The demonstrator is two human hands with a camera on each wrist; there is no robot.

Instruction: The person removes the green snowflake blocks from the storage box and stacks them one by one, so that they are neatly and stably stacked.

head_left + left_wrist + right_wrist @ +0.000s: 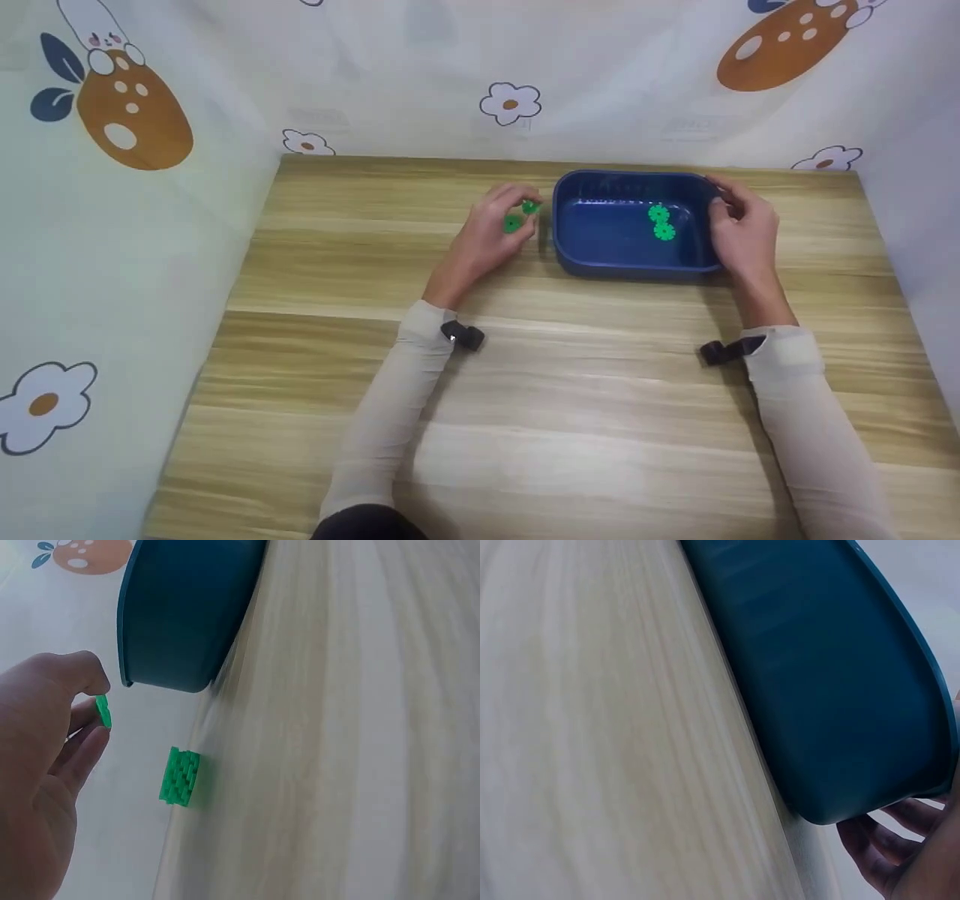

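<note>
My left hand [491, 229] pinches a green notched disc [103, 712] between thumb and fingertips, just left of a dark blue plastic bin [622, 268]. Below that hand, a short stack of green notched discs [180, 777] stands on the table; in the head view the hand partly surrounds it. Two more green discs [664, 230] lie inside the bin, toward its right side, edges overlapping. At the bin's right end my right hand [746, 232] grips the wall, thumb over the rim and fingers along the outside. Its fingertips [855, 829] show beneath the bin's end in the right wrist view.
The bin sits near the back of a wood-grain table [540, 420]. A pale curtain [412, 82] printed with flowers and orange shapes hangs behind and to the left. Each wrist wears a small black camera [463, 336].
</note>
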